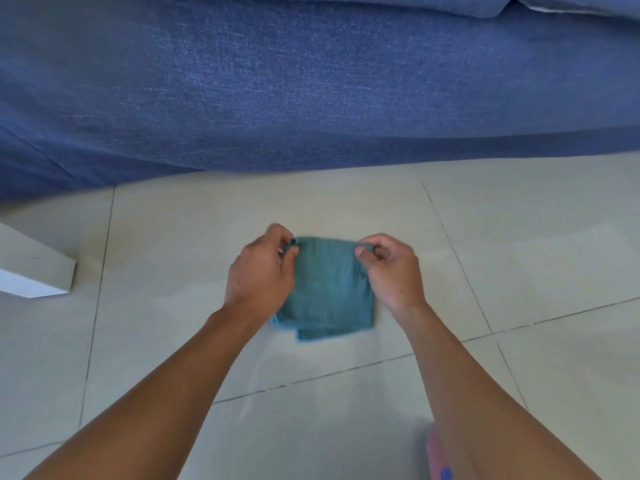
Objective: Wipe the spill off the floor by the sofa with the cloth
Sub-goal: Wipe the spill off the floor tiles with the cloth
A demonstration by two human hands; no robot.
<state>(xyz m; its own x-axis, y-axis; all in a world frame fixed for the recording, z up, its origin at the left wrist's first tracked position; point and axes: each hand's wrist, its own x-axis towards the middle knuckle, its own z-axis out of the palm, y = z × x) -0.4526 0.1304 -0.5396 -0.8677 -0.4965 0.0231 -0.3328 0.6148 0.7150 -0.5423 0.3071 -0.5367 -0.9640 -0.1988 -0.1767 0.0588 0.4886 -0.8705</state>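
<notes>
A folded teal cloth (329, 289) hangs between the two hands, over the pale tiled floor (519, 237) in front of the blue sofa (311, 81). The left hand (259, 271) pinches the cloth's upper left corner between thumb and curled fingers, and the right hand (391, 268) pinches the upper right corner the same way, its thumb pressed on the near face of the fabric. Both hands are closed narrowly on the top edge, which runs nearly straight from one to the other. The rest of the cloth drops below the hands toward the person, its lower layers uneven, with one layer reaching lower than the other. The lower edge is blurred, so whether it touches the tiles cannot be told. Below the cloth, nearer the person than the hands, faint glossy streaks (263, 372) show on the tiles. The sofa's front edge lies beyond the hands, well apart from the cloth. To the left of the left hand, near the picture's edge, stands a white block-shaped object (34, 271) on the floor.
</notes>
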